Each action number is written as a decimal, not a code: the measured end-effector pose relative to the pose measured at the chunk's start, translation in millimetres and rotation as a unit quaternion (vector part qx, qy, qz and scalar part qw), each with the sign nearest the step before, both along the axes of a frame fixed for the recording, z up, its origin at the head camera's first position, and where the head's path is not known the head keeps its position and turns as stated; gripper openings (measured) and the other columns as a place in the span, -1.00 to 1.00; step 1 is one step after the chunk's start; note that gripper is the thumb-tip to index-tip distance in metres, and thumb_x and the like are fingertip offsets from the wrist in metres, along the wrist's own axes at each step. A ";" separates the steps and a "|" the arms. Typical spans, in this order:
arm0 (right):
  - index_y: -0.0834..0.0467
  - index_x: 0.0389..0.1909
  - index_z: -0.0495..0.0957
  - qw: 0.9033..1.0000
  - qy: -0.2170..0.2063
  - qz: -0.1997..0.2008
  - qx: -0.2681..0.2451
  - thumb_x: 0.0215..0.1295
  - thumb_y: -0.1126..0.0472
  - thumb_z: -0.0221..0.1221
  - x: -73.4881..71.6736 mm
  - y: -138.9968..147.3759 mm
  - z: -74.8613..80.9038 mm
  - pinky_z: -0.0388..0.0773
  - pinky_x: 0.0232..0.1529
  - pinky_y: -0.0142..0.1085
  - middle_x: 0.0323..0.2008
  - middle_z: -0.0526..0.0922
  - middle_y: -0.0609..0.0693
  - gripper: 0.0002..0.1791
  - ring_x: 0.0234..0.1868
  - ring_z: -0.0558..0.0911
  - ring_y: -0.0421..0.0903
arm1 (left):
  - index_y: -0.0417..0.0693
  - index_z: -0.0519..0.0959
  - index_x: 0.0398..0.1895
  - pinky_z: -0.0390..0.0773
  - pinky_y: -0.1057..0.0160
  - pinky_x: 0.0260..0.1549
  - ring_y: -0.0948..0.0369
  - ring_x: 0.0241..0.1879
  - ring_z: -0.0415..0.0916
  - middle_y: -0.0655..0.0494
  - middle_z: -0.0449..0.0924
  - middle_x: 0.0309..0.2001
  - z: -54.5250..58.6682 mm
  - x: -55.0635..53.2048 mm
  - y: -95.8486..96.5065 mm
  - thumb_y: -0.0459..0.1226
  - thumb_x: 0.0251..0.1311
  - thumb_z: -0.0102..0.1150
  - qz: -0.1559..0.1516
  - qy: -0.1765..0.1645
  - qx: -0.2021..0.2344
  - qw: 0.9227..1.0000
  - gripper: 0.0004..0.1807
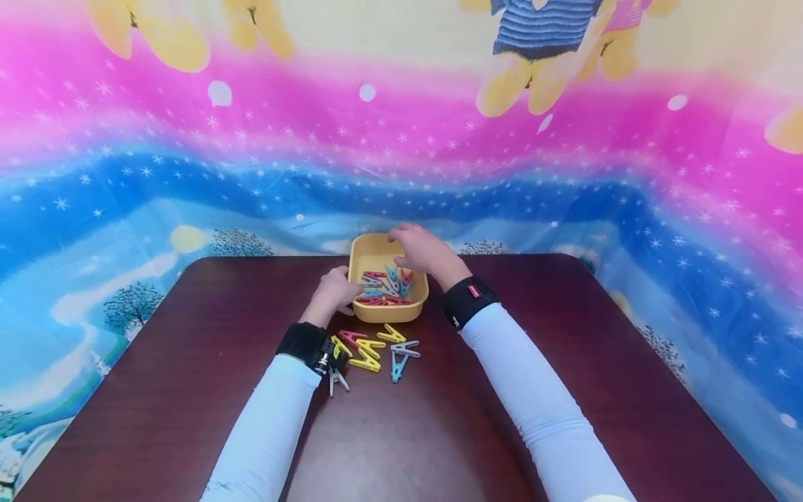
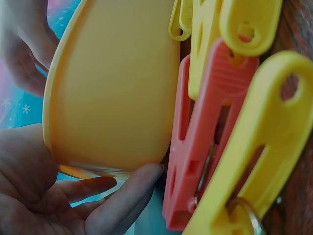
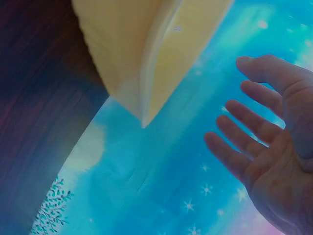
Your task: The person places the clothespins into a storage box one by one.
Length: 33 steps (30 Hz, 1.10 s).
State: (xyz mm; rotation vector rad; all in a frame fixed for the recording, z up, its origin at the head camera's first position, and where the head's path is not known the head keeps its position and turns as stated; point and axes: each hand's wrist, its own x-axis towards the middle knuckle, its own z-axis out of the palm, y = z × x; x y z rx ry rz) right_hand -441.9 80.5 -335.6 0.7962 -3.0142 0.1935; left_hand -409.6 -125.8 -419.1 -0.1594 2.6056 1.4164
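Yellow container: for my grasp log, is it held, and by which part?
The left hand holds the yellow container by its left rim; the right hand holds nothing.

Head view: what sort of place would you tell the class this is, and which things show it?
Probably an indoor tabletop set up for an activity or filming: a dark reddish-brown table, a printed cloth backdrop behind it and along both sides, and a yellow bin with colored clothespins.

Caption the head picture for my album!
Oblong yellow plastic tub holding colourful plastic clothespins, with more on the brown table.
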 end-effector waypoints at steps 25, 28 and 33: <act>0.15 0.11 0.73 0.987 -0.136 0.081 -0.002 0.42 0.19 0.40 113.5 14.4 -9.3 0.67 -0.07 -0.22 -0.12 0.76 0.02 -0.70 -0.19 0.61 -0.10 | -0.24 0.35 0.54 0.89 0.07 -0.28 -0.22 0.14 0.75 -0.35 0.60 0.29 1.4 0.7 0.1 -0.29 0.50 0.19 -0.015 0.003 -0.007 1.000 -0.40; 0.15 0.05 0.73 0.982 -0.175 0.063 0.021 0.37 0.21 0.46 114.8 14.9 -17.8 0.63 -0.13 -0.25 -0.19 0.71 -0.01 -0.71 -0.19 0.60 -0.08 | -0.24 0.36 0.53 0.89 0.06 -0.26 -0.21 0.14 0.75 -0.35 0.61 0.28 1.6 0.7 -0.9 -0.29 0.50 0.19 -0.016 0.002 -0.002 1.000 -0.41; 0.13 0.05 0.72 0.981 -0.184 0.043 0.053 0.32 0.26 0.50 113.6 5.9 -32.7 0.60 -0.20 -0.28 -0.21 0.68 -0.02 -0.69 -0.23 0.59 -0.06 | -0.24 0.36 0.54 0.89 0.03 -0.20 -0.20 0.16 0.74 -0.35 0.61 0.28 2.2 0.9 -4.5 -0.28 0.52 0.18 -0.016 0.002 0.000 1.000 -0.41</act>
